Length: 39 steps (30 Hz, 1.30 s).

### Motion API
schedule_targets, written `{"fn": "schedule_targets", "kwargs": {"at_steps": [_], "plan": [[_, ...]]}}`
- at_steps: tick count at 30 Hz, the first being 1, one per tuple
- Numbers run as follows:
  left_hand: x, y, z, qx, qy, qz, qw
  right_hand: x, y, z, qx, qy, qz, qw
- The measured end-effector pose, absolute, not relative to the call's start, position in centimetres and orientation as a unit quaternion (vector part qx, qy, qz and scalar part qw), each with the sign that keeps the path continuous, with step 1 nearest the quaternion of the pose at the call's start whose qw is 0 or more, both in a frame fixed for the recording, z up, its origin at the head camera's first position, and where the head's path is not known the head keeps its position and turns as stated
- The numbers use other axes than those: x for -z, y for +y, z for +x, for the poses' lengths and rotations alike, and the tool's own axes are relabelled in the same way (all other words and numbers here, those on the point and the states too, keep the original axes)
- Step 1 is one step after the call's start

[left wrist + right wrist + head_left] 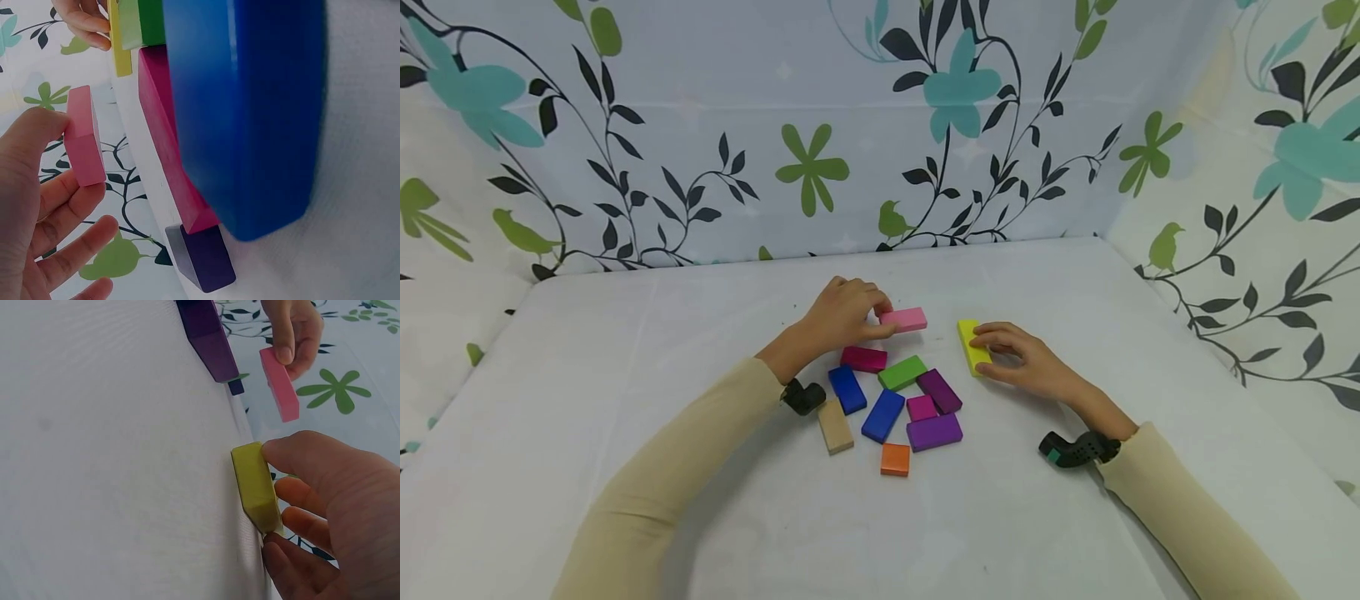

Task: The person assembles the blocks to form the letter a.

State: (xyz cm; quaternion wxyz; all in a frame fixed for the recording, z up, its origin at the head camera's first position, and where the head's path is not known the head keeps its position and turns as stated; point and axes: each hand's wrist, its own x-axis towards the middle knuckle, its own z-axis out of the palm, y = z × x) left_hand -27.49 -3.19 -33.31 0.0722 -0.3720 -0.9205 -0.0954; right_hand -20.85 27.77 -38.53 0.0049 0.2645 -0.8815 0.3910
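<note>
Table point(775, 517), white: bearing a scatter of blocks around the green block point(902, 372).
Left hand point(846, 312): pinching the pink block by one end, narrowly; the left wrist view is showing spread lower fingers that the head view is hiding.
Right hand point(1022, 358): curling thumb and fingers about the yellow block; how firmly they are pressing, one cannot tell.
Yellow block point(974, 353): lying right of the green block; probably light and stiff, its two ends offering the hold.
Pink block point(907, 319): hanging beyond the green block, seemingly clear of the table; likely light, rigid, somewhat slippery, opposing faces near the middle best suiting a pinch.
Orange block point(895, 459): sitting on the green block's near side, showing in the head view alone.
</note>
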Motion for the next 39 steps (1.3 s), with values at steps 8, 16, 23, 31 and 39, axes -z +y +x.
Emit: {"fn": "schedule_targets", "kwargs": {"at_steps": [8,16,23,31,39], "plan": [[33.3,-2.1,-27.8,0.088,-0.923,-0.371,0.055,38.3,27.7,-20.8,-0.391,-0.883,0.26,0.0],[33.3,-1.2,-28.0,0.095,-0.918,-0.383,0.051,38.4,27.7,-20.9,-0.392,-0.883,0.259,-0.003],[33.3,-0.4,-28.4,0.099,-0.921,-0.375,0.029,38.4,27.7,-21.0,-0.393,-0.882,0.26,-0.001],[33.3,0.4,-28.8,0.099,-0.92,-0.378,0.015,38.5,27.8,-21.2,-0.397,-0.88,0.262,-0.002],[33.4,1.1,-29.1,0.102,-0.917,-0.385,-0.012,38.6,27.9,-21.2,-0.396,-0.88,0.262,-0.004]]}}
